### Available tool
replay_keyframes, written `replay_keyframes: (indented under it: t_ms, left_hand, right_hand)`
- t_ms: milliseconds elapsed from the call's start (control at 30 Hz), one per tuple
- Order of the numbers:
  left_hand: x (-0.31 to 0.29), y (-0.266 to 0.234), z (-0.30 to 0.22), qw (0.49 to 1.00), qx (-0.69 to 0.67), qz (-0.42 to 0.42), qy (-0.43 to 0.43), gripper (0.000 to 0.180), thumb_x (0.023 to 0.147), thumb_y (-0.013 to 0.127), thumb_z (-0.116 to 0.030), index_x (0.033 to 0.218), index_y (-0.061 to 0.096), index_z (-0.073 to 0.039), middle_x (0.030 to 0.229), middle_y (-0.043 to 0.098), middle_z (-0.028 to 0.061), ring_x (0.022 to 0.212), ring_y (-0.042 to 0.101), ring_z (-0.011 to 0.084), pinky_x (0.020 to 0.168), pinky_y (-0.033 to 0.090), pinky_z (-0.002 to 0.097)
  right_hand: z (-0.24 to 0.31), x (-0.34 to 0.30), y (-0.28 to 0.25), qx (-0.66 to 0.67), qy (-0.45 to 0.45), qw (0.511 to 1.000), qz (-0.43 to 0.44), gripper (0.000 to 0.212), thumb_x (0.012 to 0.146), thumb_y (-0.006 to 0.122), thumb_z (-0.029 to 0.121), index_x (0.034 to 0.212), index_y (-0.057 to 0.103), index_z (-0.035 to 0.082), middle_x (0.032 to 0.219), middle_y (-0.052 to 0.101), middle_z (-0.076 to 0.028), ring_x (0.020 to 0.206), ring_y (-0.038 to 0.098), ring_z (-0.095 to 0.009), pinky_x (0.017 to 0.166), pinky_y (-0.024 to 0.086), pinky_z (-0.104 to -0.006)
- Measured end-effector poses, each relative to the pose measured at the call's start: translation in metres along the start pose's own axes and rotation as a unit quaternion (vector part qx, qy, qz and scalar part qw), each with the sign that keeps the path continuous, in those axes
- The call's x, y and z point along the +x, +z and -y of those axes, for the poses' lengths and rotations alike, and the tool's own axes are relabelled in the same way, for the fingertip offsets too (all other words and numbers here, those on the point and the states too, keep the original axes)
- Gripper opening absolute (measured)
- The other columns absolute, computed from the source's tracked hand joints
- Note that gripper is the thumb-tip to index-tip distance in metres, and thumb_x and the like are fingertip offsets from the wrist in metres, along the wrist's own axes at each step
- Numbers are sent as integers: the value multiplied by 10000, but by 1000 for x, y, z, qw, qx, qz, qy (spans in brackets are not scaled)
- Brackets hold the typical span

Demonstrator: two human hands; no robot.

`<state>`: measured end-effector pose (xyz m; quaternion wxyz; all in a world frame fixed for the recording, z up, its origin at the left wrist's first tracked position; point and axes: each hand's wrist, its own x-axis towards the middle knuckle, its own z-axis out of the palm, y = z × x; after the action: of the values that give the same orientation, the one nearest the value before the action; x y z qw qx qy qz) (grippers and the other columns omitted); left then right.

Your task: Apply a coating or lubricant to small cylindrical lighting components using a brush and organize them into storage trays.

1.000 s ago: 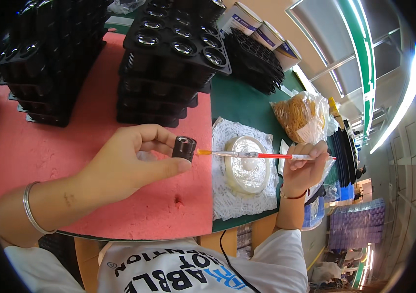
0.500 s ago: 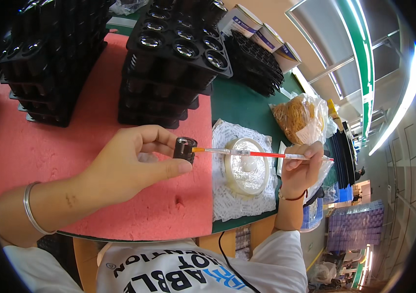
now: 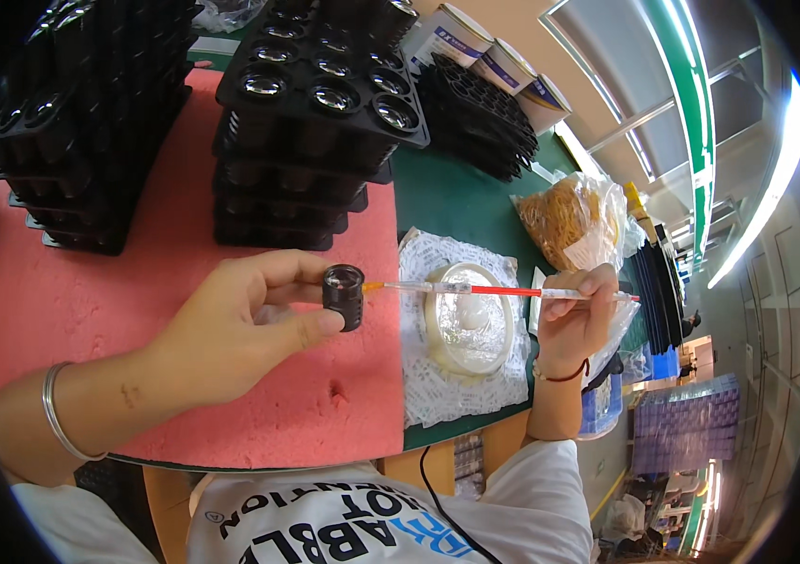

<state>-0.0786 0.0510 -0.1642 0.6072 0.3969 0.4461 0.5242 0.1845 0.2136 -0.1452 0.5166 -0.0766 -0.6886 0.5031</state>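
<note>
Over the pink foam mat [image 3: 259,414], my left hand [image 3: 231,315] pinches a small black cylindrical lens barrel [image 3: 343,297] between thumb and fingers. Its round glassy end faces up toward me. My right hand [image 3: 579,310] grips a thin paintbrush [image 3: 503,291] with a red and clear handle. The brush lies nearly level, its orange bristles pointing left at the barrel's side; whether they touch it I cannot tell. Below the brush, a round whitish dish [image 3: 430,336] with a shiny wrinkled middle sits on a printed paper sheet [image 3: 428,404].
Stacked black trays [image 3: 315,141] holding lens barrels stand behind my left hand, with another black stack [image 3: 62,150] further left. Black empty-looking trays [image 3: 480,117], white cans [image 3: 452,38] and a clear bag of yellowish bands [image 3: 564,221] stand on the green table [image 3: 438,197].
The barrel has turned in my left fingers, so its round end now shows more. The brush tip has shifted slightly left along with the barrel, and the view has moved a little.
</note>
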Motion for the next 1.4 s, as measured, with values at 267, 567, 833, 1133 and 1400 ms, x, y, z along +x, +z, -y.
replay_keyframes:
  t_ms: [267,567,833,1133,1400]
  left_hand:
    - [1,1,2,999,-12,-22,19,284,759,610,-40,1021,508,5,974,541,48,830,519,52,721,437,194]
    - [1,2,5,999,6,-44,27,275,740,652,-76,966,508,-17,968,529,28,658,447,-8,584,371,142]
    - [2,0,10,999,19,-41,25,281,743,648,-73,980,509,-14,956,539,34,671,445,-9,584,375,145]
    - [3,0,14,999,8,-24,40,291,773,600,-35,1040,494,10,976,551,55,725,503,13,618,426,157]
    - [-2,4,6,999,34,-2,41,292,785,584,-43,1061,497,-5,988,552,29,659,461,-15,564,403,148]
  right_hand:
    - [1,1,-2,45,7,998,-37,260,903,385,276,756,426,65,524,512,-77,432,472,-130,438,385,-222]
    - [2,-4,4,33,6,999,1,279,902,379,302,749,420,72,510,513,-76,416,485,-131,416,403,-216]
    - [2,-5,5,29,22,999,-20,271,908,366,273,762,423,52,522,520,-93,420,479,-134,417,403,-218]
    - [1,-1,3,17,54,997,-58,261,910,359,240,750,428,46,506,498,-84,406,454,-132,402,381,-222]
    - [3,4,-4,23,42,995,-83,266,905,365,241,730,429,50,476,465,-71,388,416,-129,386,348,-225]
